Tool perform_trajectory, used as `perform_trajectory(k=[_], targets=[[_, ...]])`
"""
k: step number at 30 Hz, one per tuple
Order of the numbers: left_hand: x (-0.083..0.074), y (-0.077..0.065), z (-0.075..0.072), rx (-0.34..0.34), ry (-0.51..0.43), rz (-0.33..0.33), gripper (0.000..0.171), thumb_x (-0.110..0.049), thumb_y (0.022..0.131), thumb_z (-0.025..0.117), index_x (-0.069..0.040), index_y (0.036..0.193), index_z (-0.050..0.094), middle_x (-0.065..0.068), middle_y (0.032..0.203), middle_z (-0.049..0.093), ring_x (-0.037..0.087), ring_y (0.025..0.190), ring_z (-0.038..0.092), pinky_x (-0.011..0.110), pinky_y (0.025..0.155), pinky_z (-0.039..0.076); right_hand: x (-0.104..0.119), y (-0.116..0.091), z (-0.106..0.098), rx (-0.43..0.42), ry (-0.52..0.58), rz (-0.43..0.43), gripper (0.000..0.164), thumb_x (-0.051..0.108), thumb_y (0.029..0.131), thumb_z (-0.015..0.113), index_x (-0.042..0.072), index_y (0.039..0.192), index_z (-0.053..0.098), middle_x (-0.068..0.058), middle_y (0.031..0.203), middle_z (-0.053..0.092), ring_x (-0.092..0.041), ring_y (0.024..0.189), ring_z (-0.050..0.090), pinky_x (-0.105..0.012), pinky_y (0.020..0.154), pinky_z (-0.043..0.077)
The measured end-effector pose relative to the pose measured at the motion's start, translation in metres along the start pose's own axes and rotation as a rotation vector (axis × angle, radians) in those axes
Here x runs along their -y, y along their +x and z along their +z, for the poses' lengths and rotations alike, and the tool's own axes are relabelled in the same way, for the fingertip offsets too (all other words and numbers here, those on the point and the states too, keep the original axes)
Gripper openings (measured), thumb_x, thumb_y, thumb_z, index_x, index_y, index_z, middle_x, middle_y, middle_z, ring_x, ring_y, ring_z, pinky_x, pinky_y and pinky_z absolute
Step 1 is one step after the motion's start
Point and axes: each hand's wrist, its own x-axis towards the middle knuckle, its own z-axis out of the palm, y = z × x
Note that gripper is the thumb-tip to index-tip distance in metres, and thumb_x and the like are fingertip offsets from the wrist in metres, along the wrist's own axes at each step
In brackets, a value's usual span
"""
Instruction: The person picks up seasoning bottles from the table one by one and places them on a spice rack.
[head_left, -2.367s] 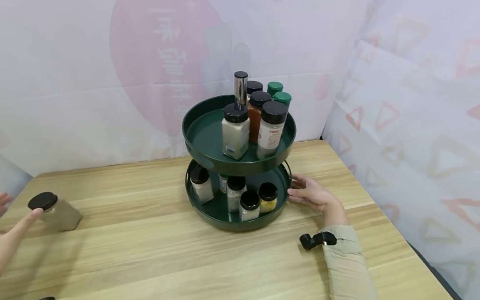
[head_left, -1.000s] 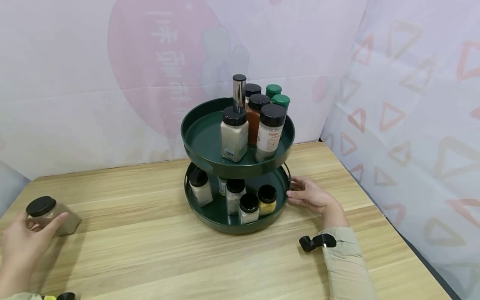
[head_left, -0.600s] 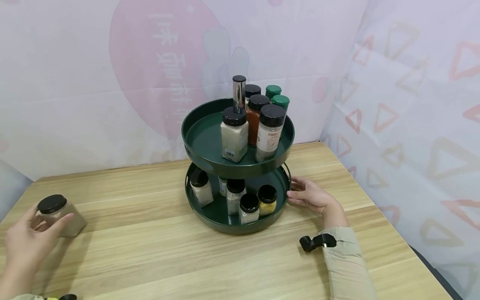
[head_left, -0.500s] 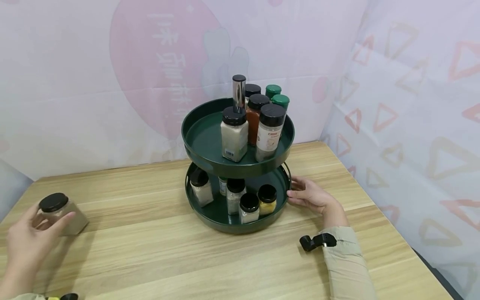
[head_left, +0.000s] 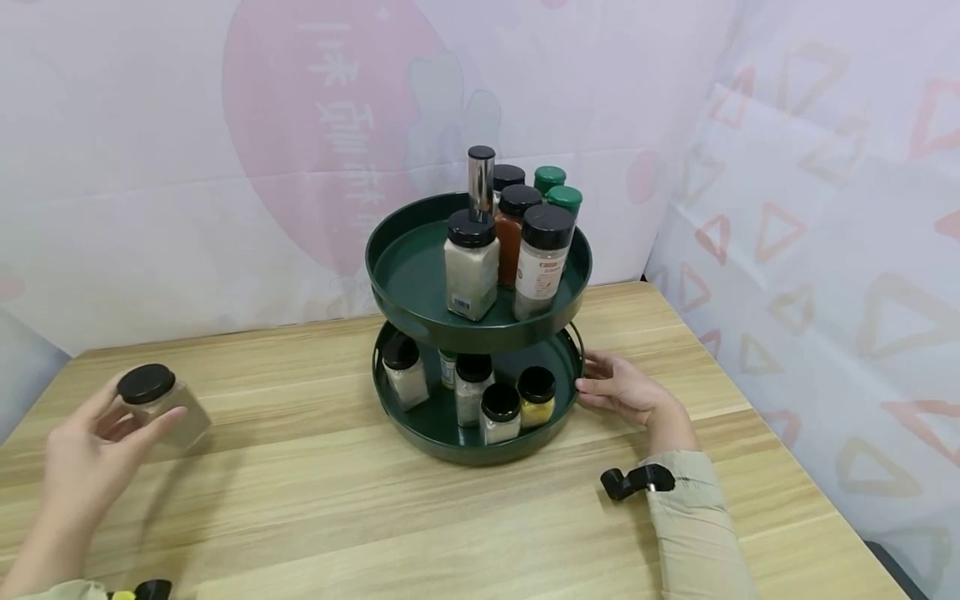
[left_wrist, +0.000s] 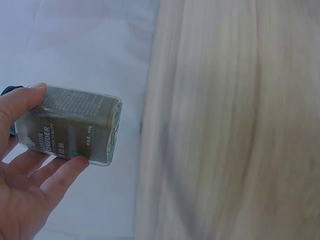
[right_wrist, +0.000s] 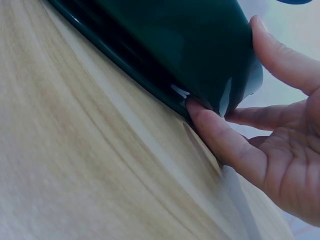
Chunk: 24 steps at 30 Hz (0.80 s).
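My left hand grips a clear spice jar with a black lid, tilted and raised off the table at the left. In the left wrist view the jar holds brown powder, and its label reads cumin powder; thumb and fingers lie on opposite sides. A dark green two-tier round spice rack stands right of centre. My right hand holds the right edge of its lower tray. In the right wrist view the thumb is at the tray's rim and the fingers lie low on its wall.
On the upper tier, several jars stand, including a white-labelled shaker, a red-brown spice jar and a pale powder jar. Several black-lidded jars, one with yellow spice, stand on the lower tier. A patterned cloth hangs behind the wooden table.
My left hand has reached the cumin jar, taken hold of it and carried it up and rightward. The right hand stays at the rack's lower tray, and the rack keeps its place.
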Motion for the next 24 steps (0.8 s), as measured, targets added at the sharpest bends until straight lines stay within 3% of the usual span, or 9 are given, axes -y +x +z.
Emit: perform_trajectory(k=[12, 24], targets=[[-0.053, -0.006, 0.029, 0.014, -0.062, 0.243, 0.06, 0.003, 0.073, 0.075, -0.009, 0.128, 0.055, -0.026, 0.108, 0.06, -0.013, 0.097, 0.057, 0.003, 0.079, 0.044, 0.0, 0.002, 0.0, 0.0, 0.002, 0.009, 0.083, 0.001, 0.088, 0.06, 0.001, 0.148, 0.003, -0.024, 0.151, 0.009, -0.022, 0.119, 0.048, -0.026, 0.091, 0.049], [-0.085, -0.015, 0.053, 0.071, -0.05, 0.271, 0.061, -0.005, 0.073, 0.077, -0.015, 0.129, 0.055, -0.032, 0.104, 0.059, -0.016, 0.09, 0.058, 0.003, 0.076, 0.045, -0.002, 0.001, -0.003, -0.002, 0.0, 0.004, 0.082, 0.0, 0.088, 0.06, 0.0, 0.147, 0.003, -0.025, 0.151, 0.011, -0.023, 0.119, 0.048, -0.027, 0.092, 0.049]])
